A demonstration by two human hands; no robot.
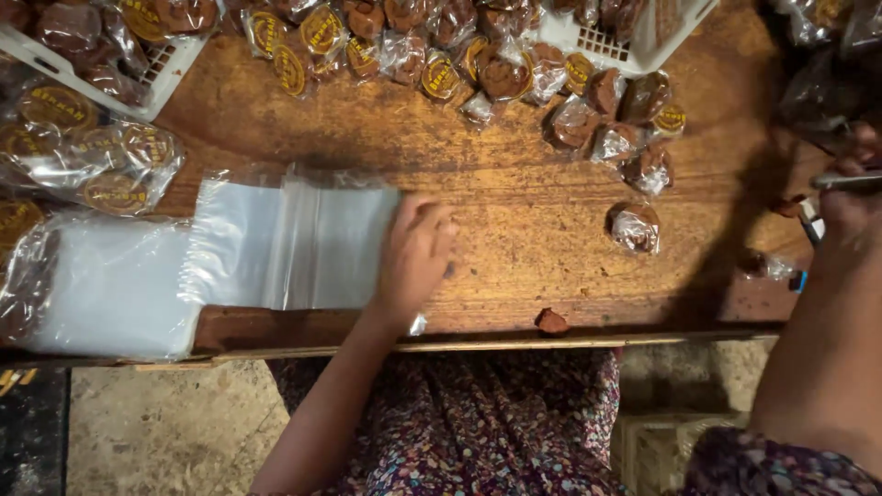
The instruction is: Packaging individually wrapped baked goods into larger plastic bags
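Left hand (415, 253), fingers flat and spread, pressing the right edge of the clear bag stack (294, 243) on the table's (514, 230) near side. Peel one bag only, I judge. Right hand (850, 188), far right, closed on a metal tool (845, 181); wrapped brown sweets (634, 227) beyond.

Wooden surface (514, 248) is loaded along the far edge with a heap of wrapped brown sweets (478, 55). White plastic baskets (634, 41) sit at both far corners. One wrapped piece (635, 227) sits alone mid-surface, and a loose brown crumb (551, 321) lies at the near edge.
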